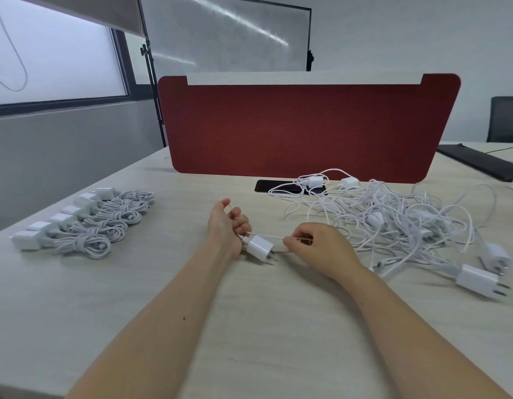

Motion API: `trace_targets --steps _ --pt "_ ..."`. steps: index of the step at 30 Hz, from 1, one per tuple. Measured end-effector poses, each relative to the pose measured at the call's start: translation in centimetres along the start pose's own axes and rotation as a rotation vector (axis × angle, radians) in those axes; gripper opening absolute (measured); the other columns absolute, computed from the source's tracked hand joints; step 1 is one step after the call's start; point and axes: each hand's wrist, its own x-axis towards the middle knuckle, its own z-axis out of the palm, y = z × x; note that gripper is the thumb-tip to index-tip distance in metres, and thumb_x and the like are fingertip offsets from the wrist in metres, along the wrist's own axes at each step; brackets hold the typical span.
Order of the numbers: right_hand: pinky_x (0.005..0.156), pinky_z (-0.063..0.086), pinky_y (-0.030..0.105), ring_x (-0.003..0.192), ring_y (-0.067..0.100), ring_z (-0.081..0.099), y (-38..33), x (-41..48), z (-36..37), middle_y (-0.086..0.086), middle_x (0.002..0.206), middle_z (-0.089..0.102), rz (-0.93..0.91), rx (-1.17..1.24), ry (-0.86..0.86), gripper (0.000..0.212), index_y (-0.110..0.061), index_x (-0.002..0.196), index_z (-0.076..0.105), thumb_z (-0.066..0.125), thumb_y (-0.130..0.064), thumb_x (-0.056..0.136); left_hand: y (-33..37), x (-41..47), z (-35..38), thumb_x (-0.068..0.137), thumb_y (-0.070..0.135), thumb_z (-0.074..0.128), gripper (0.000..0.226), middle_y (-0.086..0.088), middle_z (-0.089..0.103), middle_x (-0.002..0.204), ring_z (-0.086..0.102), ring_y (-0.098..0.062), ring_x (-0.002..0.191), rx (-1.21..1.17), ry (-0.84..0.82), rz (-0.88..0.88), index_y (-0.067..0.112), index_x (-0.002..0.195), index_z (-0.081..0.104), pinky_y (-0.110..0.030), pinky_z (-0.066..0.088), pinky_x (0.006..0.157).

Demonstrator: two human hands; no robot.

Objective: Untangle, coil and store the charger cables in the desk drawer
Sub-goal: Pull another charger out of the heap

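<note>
Bench: pale wood-grain laminate, matt, filling the lower frame. Along its far edge, centre, stands a dark red felt divider with rounded lower corners. Behind that is a glossy whiteboard on a black stand. Upper left, a frosted window under a roller blind. Walls grey. A dark chair at the right edge.

Left of frame: a slanting row of coiled chargers, each thin white cable wound into a tight bundle with a boxy white block at its left end.

Right of frame: a tangled heap of the same white cables in loose loops, with several two-pronged blocks in and around it. A few strands cross a flat black rectangle at the divider's foot.

Centre: my left hand, fingers curled round one cable. Its adapter, a smooth white block with prongs pointing lower right, sits just under the heel of that hand. My right hand pinches the same cable between thumb and forefinger, with a short straight run between the hands. Past my right hand I cannot tell which strand it is.
</note>
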Motion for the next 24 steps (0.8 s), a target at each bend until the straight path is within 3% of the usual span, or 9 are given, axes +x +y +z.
trace_targets --steps 4,7,10,13,19,24 --pt "0.061 0.040 0.031 0.062 0.008 0.050 1.5 0.3 -0.8 -0.010 0.064 0.055 -0.020 0.151 0.064 0.024 -0.024 0.075 0.060 0.059 -0.038 0.095 1.6 0.0 -0.6 0.104 0.047 0.026 0.042 0.005 0.033 0.047 0.020 -0.008 0.030 -0.025 -0.019 -0.013 0.020 0.073 0.038 -0.014 0.012 0.033" --pt "0.063 0.039 0.030 0.060 0.003 0.046 2.0 0.4 -0.9 -0.013 0.064 0.053 -0.075 0.216 0.075 0.019 -0.027 0.082 0.062 0.055 -0.029 0.099 2.1 -0.1 -1.1 0.103 0.055 0.023 0.055 0.006 0.031 0.046 0.021 -0.007 0.030 0.021 -0.106 -0.102 0.014 0.078 0.051 -0.014 0.013 0.034" --pt "0.064 0.044 0.037 0.062 0.012 0.049 1.6 0.4 -0.5 -0.007 0.065 0.055 -0.124 0.237 0.128 0.016 -0.027 0.086 0.058 0.051 -0.030 0.101 1.5 -1.1 -0.6 0.105 0.050 0.024 0.053 0.006 0.032 0.048 0.022 -0.006 0.030 0.202 -0.172 -0.177 0.012 0.086 0.056 -0.015 0.013 0.034" --pt "0.064 0.049 0.042 0.060 0.019 0.054 1.2 0.4 -0.3 -0.001 0.064 0.059 -0.130 0.251 0.195 0.016 -0.028 0.088 0.056 0.049 -0.033 0.102 0.3 -2.3 0.2 0.104 0.051 0.025 0.047 0.002 0.038 0.056 0.023 -0.006 0.032 0.351 -0.196 -0.203 0.015 0.085 0.047 -0.013 0.013 0.034" --pt "0.061 0.048 0.039 0.059 0.018 0.055 0.9 0.4 -0.2 -0.003 0.059 0.057 -0.150 0.185 0.277 0.014 -0.031 0.089 0.056 0.050 -0.039 0.099 -1.5 -4.4 1.3 0.100 0.062 0.029 0.049 -0.004 0.056 0.066 0.020 -0.001 0.031 0.708 -0.383 -0.348 0.016 0.087 0.040 -0.010 0.013 0.031" --pt "0.059 0.044 0.038 0.056 0.018 0.050 0.6 0.3 0.1 0.002 0.060 0.055 -0.137 0.215 0.230 0.011 -0.034 0.089 0.051 0.051 -0.035 0.100 -2.3 -5.9 1.8 0.091 0.072 0.036 0.054 0.009 0.030 0.050 0.017 -0.002 0.035 0.819 -0.513 -0.416 0.021 0.076 0.043 -0.014 0.009 0.034"
